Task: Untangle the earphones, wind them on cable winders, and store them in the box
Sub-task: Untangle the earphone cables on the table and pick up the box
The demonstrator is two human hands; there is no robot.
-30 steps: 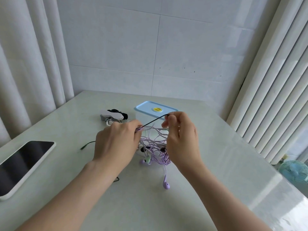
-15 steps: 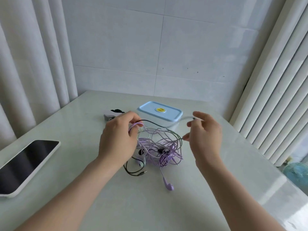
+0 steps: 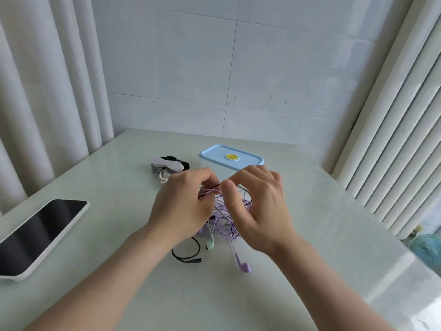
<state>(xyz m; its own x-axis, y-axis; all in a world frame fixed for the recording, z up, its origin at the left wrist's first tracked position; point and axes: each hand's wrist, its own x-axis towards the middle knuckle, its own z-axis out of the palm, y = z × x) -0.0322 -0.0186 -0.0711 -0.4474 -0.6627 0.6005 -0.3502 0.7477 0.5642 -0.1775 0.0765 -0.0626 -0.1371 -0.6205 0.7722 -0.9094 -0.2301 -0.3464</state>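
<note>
Earphones: one tangled bundle, on worktop just before lidded box. We log our right hand returned from its pull; its grip and the left hand pinch top strands. Untangling continues.

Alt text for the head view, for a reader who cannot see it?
The left hand and right hand pinch cords atop a tangle of purple, green and black earphones on a pale table. Behind lie a lidded blue box and cable winders; a phone lies at the left.
</note>
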